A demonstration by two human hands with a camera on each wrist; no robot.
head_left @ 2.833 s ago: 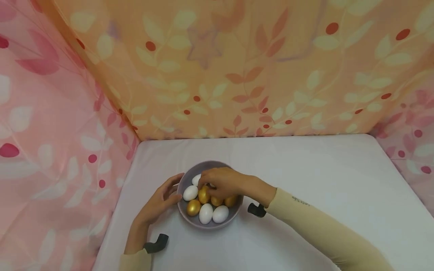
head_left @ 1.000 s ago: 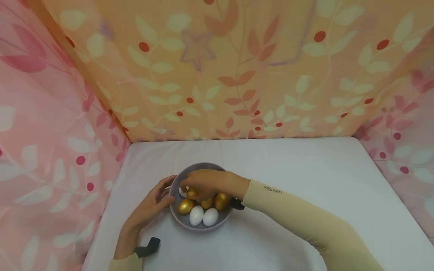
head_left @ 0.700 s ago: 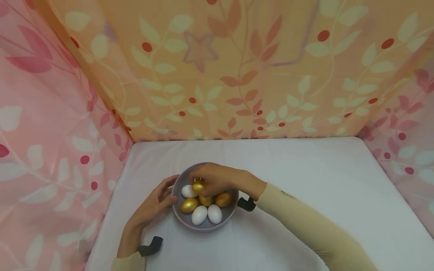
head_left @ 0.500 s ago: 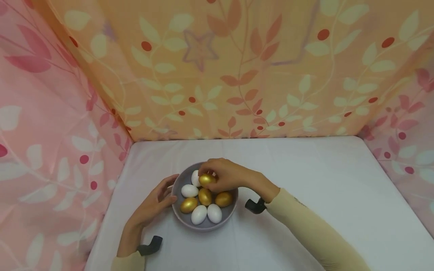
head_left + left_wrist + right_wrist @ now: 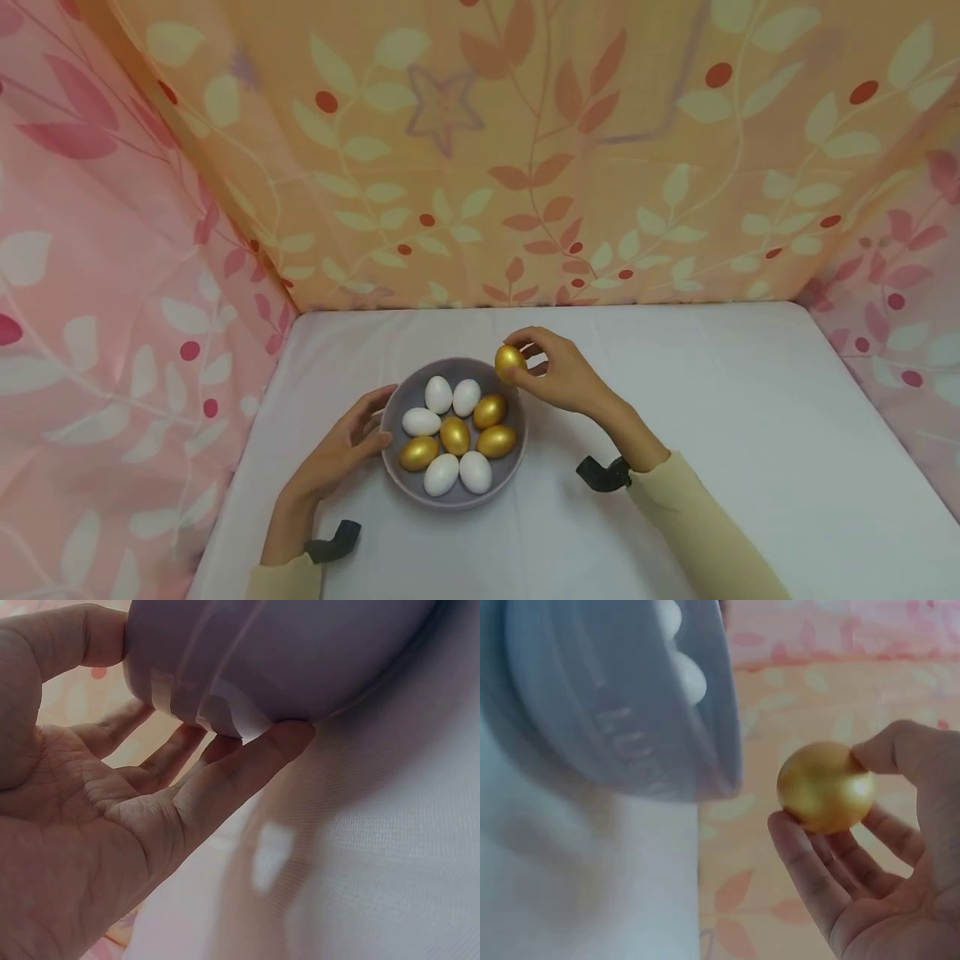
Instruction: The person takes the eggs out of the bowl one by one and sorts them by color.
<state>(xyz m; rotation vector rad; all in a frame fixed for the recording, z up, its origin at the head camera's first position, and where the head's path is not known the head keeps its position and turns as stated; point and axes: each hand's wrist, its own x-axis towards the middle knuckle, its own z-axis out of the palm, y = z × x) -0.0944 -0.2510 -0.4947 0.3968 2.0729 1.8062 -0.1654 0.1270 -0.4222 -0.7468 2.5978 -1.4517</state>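
Note:
My right hand (image 5: 564, 373) pinches a gold egg (image 5: 510, 364) between thumb and fingertips, just past the upper right rim of a grey-purple bowl (image 5: 397, 479). In the right wrist view the held gold egg (image 5: 825, 787) is apart from the bowl (image 5: 630, 735), which has raised lettering on its side. Several white eggs and several gold eggs lie in the bowl, among them a white egg (image 5: 422, 422) at the left and a gold egg (image 5: 454, 436) in the middle. My left hand (image 5: 341, 446) touches the bowl's left outside with spread, fairly straight fingers; its fingertips (image 5: 292, 735) rest against the wall.
The bowl stands on a white-covered table (image 5: 712, 400). A patterned orange cloth (image 5: 555, 150) hangs along the back edge, with a pink cloth (image 5: 112, 275) down the left side. A black wrist mount (image 5: 603, 473) juts from each wrist.
My right hand has reached into the bowl, taken hold of a gold egg and lifted it up and right, over the rim. The left hand stays at the bowl's side.

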